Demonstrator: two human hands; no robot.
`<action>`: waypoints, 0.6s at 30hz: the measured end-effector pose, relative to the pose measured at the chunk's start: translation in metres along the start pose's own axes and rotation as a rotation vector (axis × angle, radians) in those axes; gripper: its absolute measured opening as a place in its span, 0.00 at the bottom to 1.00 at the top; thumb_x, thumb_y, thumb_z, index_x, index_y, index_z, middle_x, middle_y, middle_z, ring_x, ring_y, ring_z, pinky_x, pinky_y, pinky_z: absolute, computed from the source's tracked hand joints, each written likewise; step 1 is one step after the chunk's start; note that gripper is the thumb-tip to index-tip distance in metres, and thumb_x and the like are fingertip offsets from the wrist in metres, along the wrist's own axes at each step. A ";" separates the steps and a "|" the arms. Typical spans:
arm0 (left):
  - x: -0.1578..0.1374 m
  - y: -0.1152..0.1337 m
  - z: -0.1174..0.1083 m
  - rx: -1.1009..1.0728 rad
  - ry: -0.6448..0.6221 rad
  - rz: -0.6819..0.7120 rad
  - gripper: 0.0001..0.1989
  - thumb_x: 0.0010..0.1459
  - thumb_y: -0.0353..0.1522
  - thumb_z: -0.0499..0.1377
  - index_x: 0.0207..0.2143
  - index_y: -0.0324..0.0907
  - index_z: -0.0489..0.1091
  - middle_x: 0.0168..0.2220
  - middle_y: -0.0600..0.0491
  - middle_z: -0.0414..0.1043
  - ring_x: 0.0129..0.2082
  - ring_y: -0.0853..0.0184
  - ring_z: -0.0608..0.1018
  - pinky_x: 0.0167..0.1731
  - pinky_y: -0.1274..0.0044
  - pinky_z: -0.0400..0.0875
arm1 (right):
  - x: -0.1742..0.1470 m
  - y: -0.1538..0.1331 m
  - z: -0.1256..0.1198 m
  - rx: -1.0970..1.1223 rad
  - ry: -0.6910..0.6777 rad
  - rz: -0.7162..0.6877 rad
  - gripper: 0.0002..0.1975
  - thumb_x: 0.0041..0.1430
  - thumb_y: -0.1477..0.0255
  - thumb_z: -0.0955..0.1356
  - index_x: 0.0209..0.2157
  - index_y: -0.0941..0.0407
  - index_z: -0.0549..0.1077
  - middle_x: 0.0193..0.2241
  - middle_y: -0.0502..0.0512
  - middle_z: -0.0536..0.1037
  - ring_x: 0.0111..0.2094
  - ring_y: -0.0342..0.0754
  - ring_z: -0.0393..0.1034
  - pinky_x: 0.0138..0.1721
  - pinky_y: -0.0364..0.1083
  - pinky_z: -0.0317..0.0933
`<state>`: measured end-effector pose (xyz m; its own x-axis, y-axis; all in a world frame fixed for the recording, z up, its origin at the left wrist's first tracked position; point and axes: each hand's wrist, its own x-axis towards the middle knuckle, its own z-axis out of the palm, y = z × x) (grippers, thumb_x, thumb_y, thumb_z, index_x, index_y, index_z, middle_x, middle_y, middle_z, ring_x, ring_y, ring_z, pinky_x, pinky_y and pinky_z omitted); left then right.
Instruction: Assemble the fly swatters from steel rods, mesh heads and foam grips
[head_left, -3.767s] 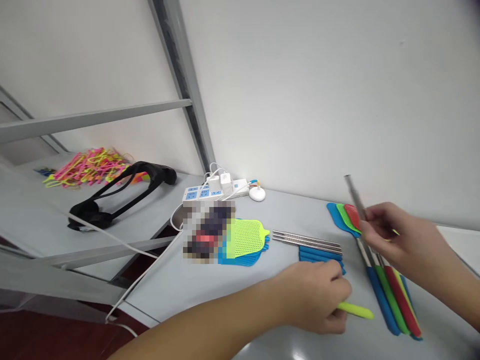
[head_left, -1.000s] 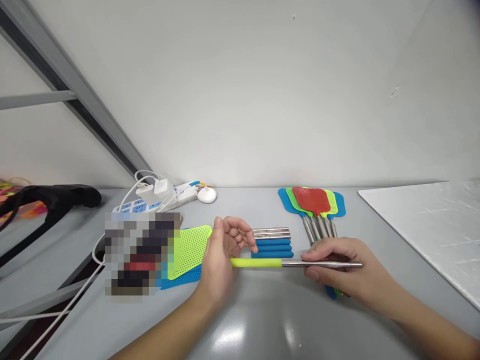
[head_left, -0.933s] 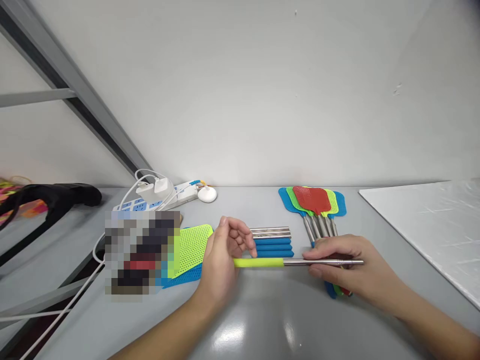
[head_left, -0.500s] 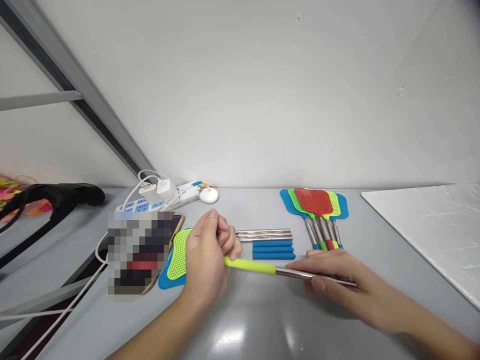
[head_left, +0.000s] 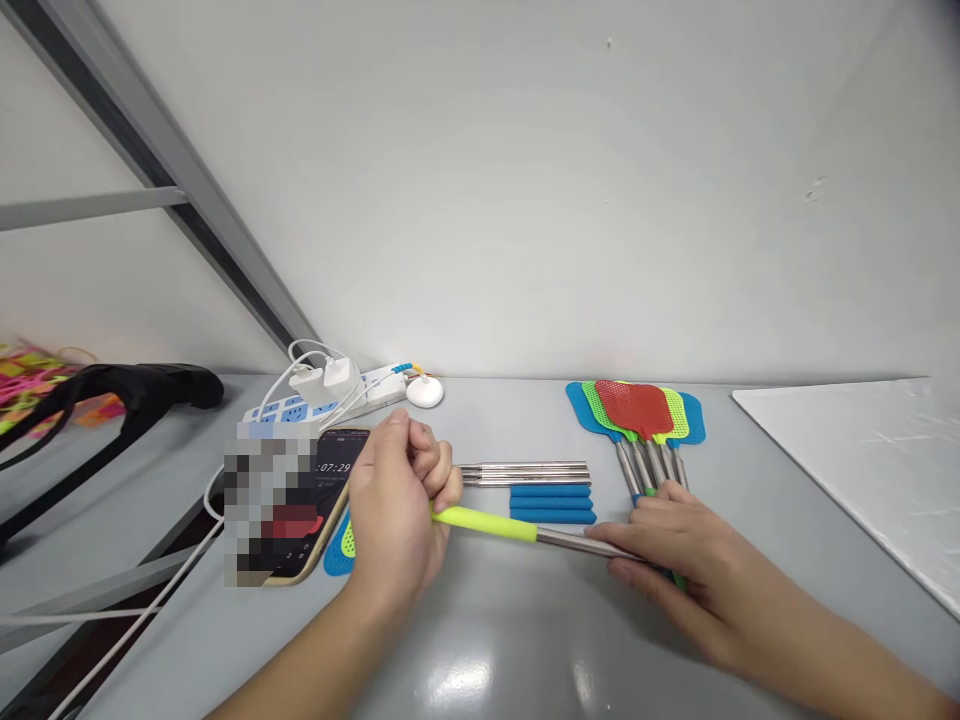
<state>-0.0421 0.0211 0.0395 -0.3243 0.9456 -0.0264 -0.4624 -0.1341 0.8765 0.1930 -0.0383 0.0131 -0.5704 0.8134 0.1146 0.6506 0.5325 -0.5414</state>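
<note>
My left hand (head_left: 401, 505) is closed around the left end of a yellow-green handle grip (head_left: 487, 522), a soft-looking sleeve fitted over a metal rod (head_left: 577, 543). My right hand (head_left: 690, 570) pinches the rod further right and hides its far end. Behind the grip lie several bare metal rods (head_left: 529, 473) side by side, with several blue handle grips (head_left: 553, 504) in front of them. Partly behind my left wrist are a blue fly swatter head (head_left: 337, 556) and a yellow-green one (head_left: 348, 541). Beyond my right hand, fly swatters (head_left: 636, 408) with red, green, yellow-green and blue heads lie fanned in a pile.
At the left lies a phone (head_left: 341, 480), partly blurred out, beside a power strip (head_left: 289, 412) with chargers and white cables. A round white device (head_left: 424, 391) sits near the wall. A white board (head_left: 862, 440) lies right; a black strap-like object (head_left: 142, 400) is far left.
Both hands and the grip have shifted left. My right hand now covers more of the rod's end. My left hand hides more of the yellow-green swatter head, and more of the phone shows.
</note>
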 end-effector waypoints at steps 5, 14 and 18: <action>-0.010 -0.023 -0.012 0.183 -0.267 0.086 0.17 0.66 0.36 0.51 0.23 0.41 0.63 0.19 0.58 0.56 0.21 0.73 0.61 0.22 0.79 0.58 | -0.001 0.015 0.006 -0.148 0.025 -0.026 0.10 0.69 0.75 0.57 0.42 0.54 0.68 0.30 0.51 0.73 0.31 0.47 0.63 0.37 0.50 0.50; -0.038 -0.049 -0.027 0.374 -0.528 0.100 0.20 0.69 0.40 0.46 0.28 0.42 0.68 0.22 0.56 0.57 0.24 0.70 0.61 0.26 0.75 0.53 | -0.001 0.012 0.006 -0.331 0.072 -0.144 0.11 0.66 0.80 0.56 0.33 0.55 0.65 0.25 0.48 0.68 0.25 0.46 0.52 0.32 0.48 0.44; -0.043 -0.048 -0.027 0.390 -0.529 0.131 0.20 0.69 0.40 0.46 0.27 0.41 0.67 0.23 0.56 0.57 0.24 0.69 0.61 0.26 0.75 0.53 | 0.000 0.004 0.012 -0.359 0.109 -0.178 0.10 0.64 0.80 0.58 0.33 0.56 0.66 0.24 0.48 0.68 0.25 0.46 0.52 0.31 0.47 0.42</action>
<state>-0.0280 -0.0209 -0.0139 0.1363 0.9601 0.2442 -0.0824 -0.2346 0.9686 0.1897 -0.0384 0.0012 -0.6457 0.7111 0.2781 0.6915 0.6991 -0.1821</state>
